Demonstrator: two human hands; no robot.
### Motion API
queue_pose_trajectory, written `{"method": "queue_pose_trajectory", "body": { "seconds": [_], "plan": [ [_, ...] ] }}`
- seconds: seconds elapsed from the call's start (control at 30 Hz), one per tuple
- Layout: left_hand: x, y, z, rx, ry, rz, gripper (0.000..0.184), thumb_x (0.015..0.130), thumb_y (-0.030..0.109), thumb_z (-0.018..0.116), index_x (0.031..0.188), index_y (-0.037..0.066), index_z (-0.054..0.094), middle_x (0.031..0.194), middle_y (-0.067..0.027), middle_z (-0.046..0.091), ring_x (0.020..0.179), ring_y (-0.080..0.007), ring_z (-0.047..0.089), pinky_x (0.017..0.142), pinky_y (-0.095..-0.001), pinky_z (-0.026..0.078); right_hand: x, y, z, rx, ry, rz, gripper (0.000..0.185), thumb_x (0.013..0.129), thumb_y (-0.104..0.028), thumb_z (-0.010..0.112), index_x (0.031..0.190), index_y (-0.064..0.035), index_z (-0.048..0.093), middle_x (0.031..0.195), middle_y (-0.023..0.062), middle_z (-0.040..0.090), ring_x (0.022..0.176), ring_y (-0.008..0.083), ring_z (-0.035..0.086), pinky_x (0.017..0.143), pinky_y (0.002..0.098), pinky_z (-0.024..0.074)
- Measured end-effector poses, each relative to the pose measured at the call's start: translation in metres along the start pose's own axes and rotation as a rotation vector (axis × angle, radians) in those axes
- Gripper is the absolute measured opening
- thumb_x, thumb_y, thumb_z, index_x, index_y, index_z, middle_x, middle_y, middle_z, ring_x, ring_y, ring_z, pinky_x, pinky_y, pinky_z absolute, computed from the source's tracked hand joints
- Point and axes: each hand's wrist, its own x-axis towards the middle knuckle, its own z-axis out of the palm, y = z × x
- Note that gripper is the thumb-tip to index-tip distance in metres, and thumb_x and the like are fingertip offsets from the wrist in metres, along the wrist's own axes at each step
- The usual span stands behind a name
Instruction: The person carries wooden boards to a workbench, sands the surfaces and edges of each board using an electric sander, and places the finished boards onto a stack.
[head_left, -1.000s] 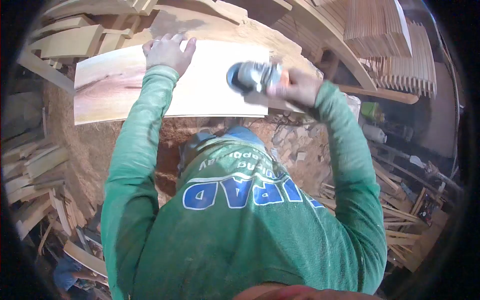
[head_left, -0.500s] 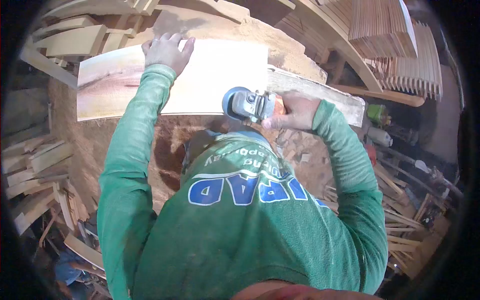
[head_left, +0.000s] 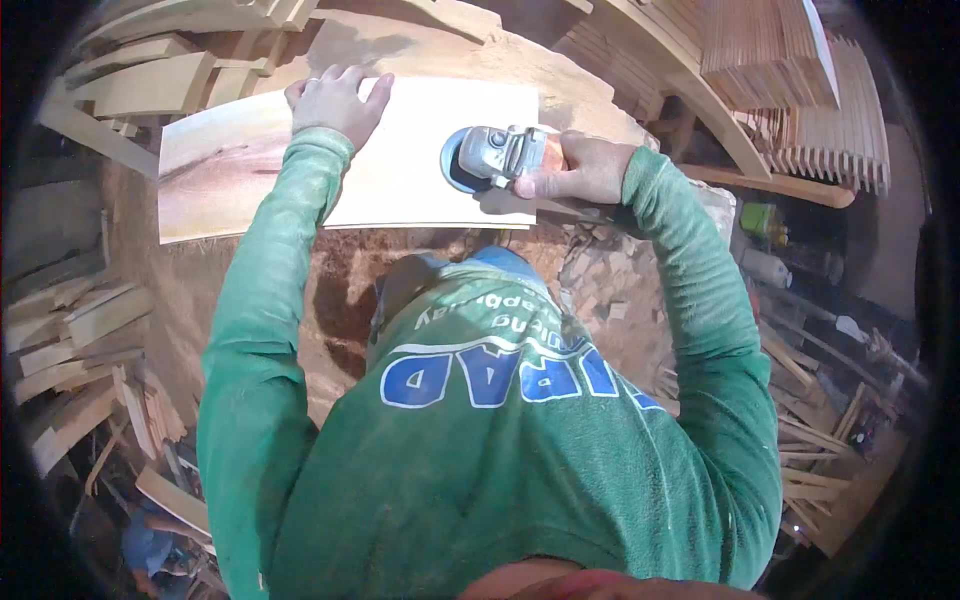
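A pale wooden board (head_left: 420, 140) with a brownish streak at its left end lies flat in front of me. My left hand (head_left: 341, 105) rests on the board's upper left part, fingers stretched toward the far edge. My right hand (head_left: 590, 168) is wrapped round the orange body of an angle grinder (head_left: 505, 152). The grinder's round disc is over the right part of the board; whether it touches the wood I cannot tell.
Sawdust covers the work surface (head_left: 560, 80) beyond the board. Stacked curved wooden slats (head_left: 770, 55) stand at the upper right. Curved wood pieces (head_left: 160, 80) lie at the upper left, and offcuts (head_left: 90, 330) are piled at left. Another person (head_left: 150, 545) is at the lower left.
My right hand has moved the grinder away from my body, from the board's near edge to farther up its right part. My left hand stays in place on the board.
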Motion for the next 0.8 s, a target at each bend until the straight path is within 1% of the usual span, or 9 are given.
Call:
{"method": "queue_pose_trajectory", "body": {
  "seconds": [0.07,0.13,0.2,0.27,0.33,0.43,0.57,0.77,0.8],
  "plan": [
    [0.002,-0.002,-0.002,-0.007,-0.067,0.0,0.061,0.098,0.063,0.046,0.125,0.014,0.07,0.129,-0.012,0.067,0.12,-0.0293,0.063,0.113,-0.0494,0.029,0.017,0.025,0.007,0.117,0.163,-0.161,0.098,0.076,-0.083,0.065,0.139,-0.0087,0.061,0.131,0.0208,0.066,0.125,0.0339,0.061,0.108,0.0416,0.0458],
    [0.009,-0.006,-0.002,-0.036,-0.096,0.047,0.062,0.096,0.064,0.049,0.123,0.012,0.071,0.126,-0.0134,0.068,0.118,-0.0305,0.063,0.109,-0.0487,0.033,0.016,0.037,-0.016,0.157,0.238,0.161,0.094,0.078,-0.079,0.065,0.137,-0.0058,0.063,0.127,0.0202,0.067,0.12,0.0325,0.064,0.103,0.0416,0.0485],
    [0.022,-0.025,0.007,-0.08,-0.098,0.138,0.061,0.093,0.064,0.056,0.116,0.01,0.073,0.118,-0.0163,0.07,0.113,-0.0333,0.064,0.101,-0.0461,0.043,0.0,0.047,-0.025,0.457,0.376,0.073,0.079,0.081,-0.063,0.072,0.128,-0.0001,0.066,0.112,0.015,0.07,0.098,0.023,0.067,0.087,0.0362,0.0529],
    [0.04,-0.033,-0.01,-0.188,-0.326,0.181,0.059,0.091,0.062,0.062,0.113,0.007,0.073,0.115,-0.0177,0.07,0.109,-0.0336,0.066,0.096,-0.0434,0.048,-0.008,0.098,-0.028,0.292,0.415,0.169,0.066,0.082,-0.053,0.077,0.122,-0.0013,0.068,0.108,0.0097,0.07,0.092,0.0177,0.064,0.082,0.0329,0.0521],
    [0.048,-0.036,-0.019,-0.25,-0.441,0.203,0.058,0.09,0.058,0.067,0.11,0.005,0.073,0.11,-0.019,0.071,0.104,-0.0329,0.067,0.092,-0.0417,0.051,-0.036,0.126,0.005,0.582,0.594,-0.009,0.045,0.084,-0.03,0.08,0.118,-0.0058,0.064,0.089,-0.0012,0.059,0.077,0.0103,0.055,0.068,0.028,0.0476],
    [0.057,-0.033,-0.022,-0.262,-0.447,0.248,0.055,0.09,0.053,0.071,0.106,0.0,0.072,0.101,-0.0207,0.071,0.094,-0.0304,0.068,0.088,-0.0408,0.053,-0.082,0.143,0.048,0.77,0.712,-0.024,0.048,0.084,-0.023,0.079,0.124,-0.0049,0.061,0.097,-0.0003,0.061,0.083,0.01,0.057,0.073,0.0282,0.0479],
    [0.065,-0.012,-0.07,-0.348,-0.274,0.21,0.05,0.089,0.048,0.075,0.103,0.0,0.07,0.087,-0.0166,0.07,0.083,-0.0246,0.068,0.078,-0.0385,0.054,-0.131,0.181,0.088,0.831,0.681,0.215,0.049,0.084,-0.022,0.078,0.126,-0.0038,0.061,0.096,0.0002,0.063,0.081,0.0108,0.059,0.073,0.0273,0.0487],
    [0.005,0.03,-0.136,-0.151,0.15,0.569,0.057,0.08,0.057,0.081,0.09,0.004,0.061,0.08,-0.0104,0.06,0.072,-0.0267,0.061,0.067,-0.0384,0.051,-0.157,0.199,0.117,0.95,0.911,0.083,0.039,0.085,-0.021,0.076,0.118,-0.0021,0.067,0.09,0.0036,0.068,0.075,0.0123,0.063,0.066,0.0282,0.0499],
    [-0.02,0.032,-0.141,-0.17,0.122,0.575,0.057,0.078,0.057,0.082,0.088,0.006,0.059,0.079,-0.0099,0.055,0.07,-0.027,0.059,0.064,-0.0391,0.049,-0.159,0.197,0.117,0.968,0.914,0.094,0.039,0.085,-0.02,0.076,0.118,-0.002,0.066,0.09,0.0036,0.068,0.074,0.0123,0.063,0.065,0.0283,0.0498]
  ]
}}
